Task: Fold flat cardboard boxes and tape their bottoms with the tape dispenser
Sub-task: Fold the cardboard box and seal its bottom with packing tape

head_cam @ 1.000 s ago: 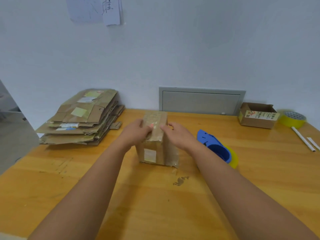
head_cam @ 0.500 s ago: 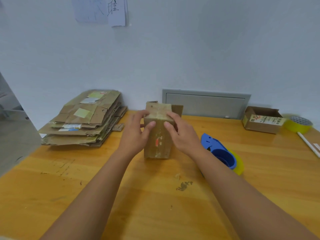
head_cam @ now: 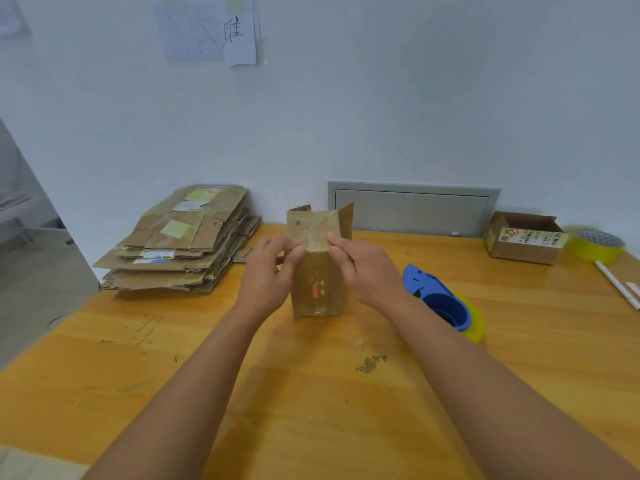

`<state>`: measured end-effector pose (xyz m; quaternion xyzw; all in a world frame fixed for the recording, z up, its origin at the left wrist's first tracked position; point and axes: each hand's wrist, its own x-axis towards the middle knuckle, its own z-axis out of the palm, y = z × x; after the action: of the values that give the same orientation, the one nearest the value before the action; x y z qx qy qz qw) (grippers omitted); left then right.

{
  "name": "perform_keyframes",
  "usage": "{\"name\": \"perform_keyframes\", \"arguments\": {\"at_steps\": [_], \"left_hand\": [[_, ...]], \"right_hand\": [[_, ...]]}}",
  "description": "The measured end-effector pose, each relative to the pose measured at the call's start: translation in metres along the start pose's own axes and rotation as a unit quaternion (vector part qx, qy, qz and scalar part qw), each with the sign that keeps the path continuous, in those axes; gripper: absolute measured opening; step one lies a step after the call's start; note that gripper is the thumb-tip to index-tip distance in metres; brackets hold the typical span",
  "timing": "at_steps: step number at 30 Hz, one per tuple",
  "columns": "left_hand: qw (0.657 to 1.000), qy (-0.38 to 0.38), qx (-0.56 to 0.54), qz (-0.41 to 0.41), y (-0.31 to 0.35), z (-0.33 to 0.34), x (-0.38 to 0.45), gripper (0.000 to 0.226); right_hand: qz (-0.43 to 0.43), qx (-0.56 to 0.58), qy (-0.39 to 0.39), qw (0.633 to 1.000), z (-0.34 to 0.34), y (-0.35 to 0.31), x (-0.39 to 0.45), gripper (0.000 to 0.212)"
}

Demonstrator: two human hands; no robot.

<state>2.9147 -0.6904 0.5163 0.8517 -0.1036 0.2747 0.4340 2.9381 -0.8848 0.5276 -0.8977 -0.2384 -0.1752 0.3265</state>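
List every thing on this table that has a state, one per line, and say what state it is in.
Box: upright on the table, top flaps up, gripped from both sides.
Left hand: grips the box's left side.
Right hand: grips the box's right side.
Flat boxes: stacked, unfolded.
Tape dispenser: lying on the table, untouched.
Small carton: open on top.
Yellow tape roll: lying flat.
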Motion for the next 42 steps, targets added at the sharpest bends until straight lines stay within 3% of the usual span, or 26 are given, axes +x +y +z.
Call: {"name": "perform_keyframes", "arguments": {"at_steps": [3,6,8,10,13,16,18,20,23,28,30,33,36,39,42], "left_hand": [[0.999,0.002,-0.028,-0.019,0.008,-0.002,-0.003,0.015],[0.998,0.003,-0.042,-0.056,0.017,-0.002,-0.004,0.018],[0.992,-0.011,-0.091,-0.091,0.022,-0.002,-0.004,0.032],[0.989,-0.024,-0.110,-0.098,0.025,-0.003,-0.005,0.053],[0.988,-0.008,-0.128,-0.084,0.031,-0.001,-0.002,0.063],[0.987,0.026,-0.146,-0.068,0.043,0.008,0.005,0.051],[0.989,0.016,-0.140,-0.041,0.052,0.019,0.008,0.041],[0.993,-0.012,-0.121,-0.003,0.063,0.033,0.007,0.045],[0.984,-0.085,-0.152,0.040,0.084,0.057,0.001,0.054],[0.958,-0.217,-0.154,0.103,0.116,0.103,-0.016,0.081],[0.956,-0.221,-0.171,0.084,0.126,0.121,-0.017,0.072],[0.971,-0.146,-0.187,0.036,0.146,0.149,-0.010,0.047],[0.978,-0.090,-0.181,-0.055,0.169,0.178,0.010,0.063],[0.949,-0.148,-0.234,-0.149,0.186,0.202,0.024,0.081],[0.941,-0.213,-0.220,-0.147,0.199,0.227,0.014,0.076]], "right_hand": [[0.010,0.033,0.022,0.999,0.000,-0.005,-0.005,0.047],[0.130,0.128,0.023,0.983,-0.003,-0.008,-0.001,0.066],[0.175,0.179,0.003,0.968,-0.004,-0.009,0.004,0.057],[0.153,0.198,0.006,0.968,-0.007,-0.011,0.005,0.036],[0.134,0.234,0.019,0.963,-0.012,-0.012,0.007,0.038],[0.131,0.243,0.023,0.961,-0.020,-0.009,0.004,0.043],[0.127,0.254,0.046,0.958,-0.032,-0.009,-0.002,0.061],[0.128,0.277,0.077,0.949,-0.047,-0.007,-0.012,0.078],[0.147,0.285,0.113,0.940,-0.072,0.009,-0.027,0.086],[0.186,0.225,0.192,0.937,-0.115,0.044,-0.060,0.107],[0.190,0.196,0.217,0.937,-0.132,0.061,-0.078,0.110],[0.202,0.182,0.237,0.933,-0.154,0.086,-0.111,0.106],[0.226,0.177,0.237,0.928,-0.174,0.109,-0.147,0.105],[0.226,0.232,0.222,0.920,-0.196,0.130,-0.178,0.097],[0.246,0.255,0.206,0.912,-0.212,0.149,-0.200,0.095]]}}
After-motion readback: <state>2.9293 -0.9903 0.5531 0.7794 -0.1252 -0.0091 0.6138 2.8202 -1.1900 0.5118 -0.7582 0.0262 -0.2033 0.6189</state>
